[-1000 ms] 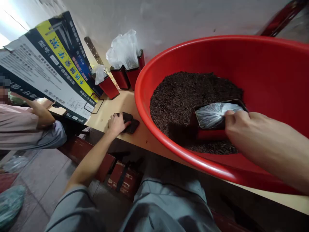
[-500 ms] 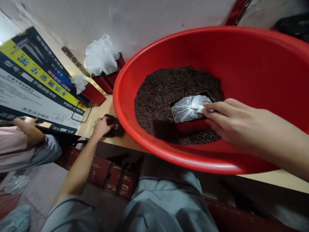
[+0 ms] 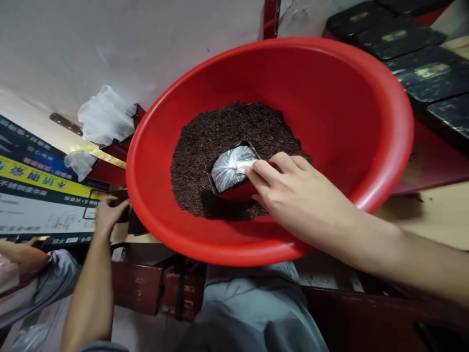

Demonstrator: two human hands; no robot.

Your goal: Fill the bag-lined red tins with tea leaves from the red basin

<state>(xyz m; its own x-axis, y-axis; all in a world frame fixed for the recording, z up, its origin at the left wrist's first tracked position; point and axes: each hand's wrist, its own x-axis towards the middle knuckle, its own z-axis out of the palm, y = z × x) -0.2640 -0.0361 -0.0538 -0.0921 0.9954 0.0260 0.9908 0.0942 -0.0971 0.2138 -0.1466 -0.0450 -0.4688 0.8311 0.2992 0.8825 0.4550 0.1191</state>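
Note:
A red tin point(image 3: 234, 191) stands on dark loose tea leaves point(image 3: 227, 127) inside a big red basin point(image 3: 340, 98). A clear plastic bag point(image 3: 230, 168) fills the tin, its top gathered into a twist. My right hand point(image 3: 289, 183) pinches that twist, fingers closed on it. Beyond the basin's left rim, my left hand point(image 3: 107, 215) grips a black tin lid point(image 3: 120, 199), partly hidden by the fingers. Another dark lid point(image 3: 135, 226) lies just beside it on the table, partly behind the rim.
Red tins with plastic bags point(image 3: 106, 117) sticking out stand left of the basin, near a printed cardboard box point(image 3: 40, 205). Several black-lidded tins point(image 3: 425, 73) stand at the right. At far left, another person's arm point(image 3: 25, 261) shows.
My left hand has picked the black lid up from the table. My right hand still holds the bag's twist. The view has swung right, showing the lidded tins.

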